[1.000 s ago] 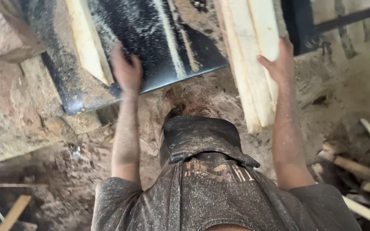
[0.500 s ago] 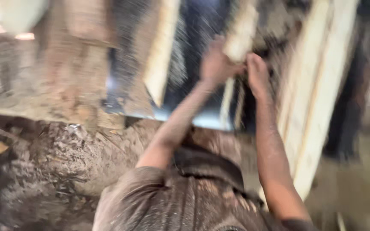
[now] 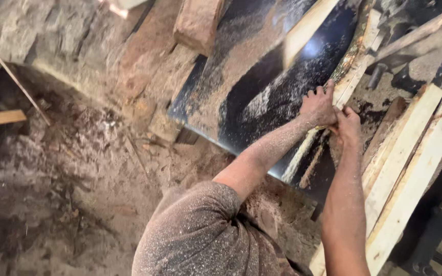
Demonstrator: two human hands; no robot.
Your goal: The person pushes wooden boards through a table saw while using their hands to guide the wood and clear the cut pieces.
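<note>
Both of my hands are closed on the same thin wooden strip, right of the middle of the frame. My left hand wraps it from the dark side, fingers curled over its edge; my right hand pinches it just below, touching the left. The strip runs slantwise from the upper right down toward the lower middle, lying on the black, sawdust-strewn surface, so it passes straight through my grip with its longer part below my hands.

To do this well, I judge I should keep both hands tight together and steer the strip along its own length, not twist it, since so narrow a piece would likely bend or snap under a sideways pull. I should also mind my fingertips against its rough edge.

Right of my hands, two broad pale planks lie side by side on the same slant, near the strip but apart from it. Another pale board rests on the surface at the upper middle. A reddish block sits at the top, and sawdust covers the floor at the left.
</note>
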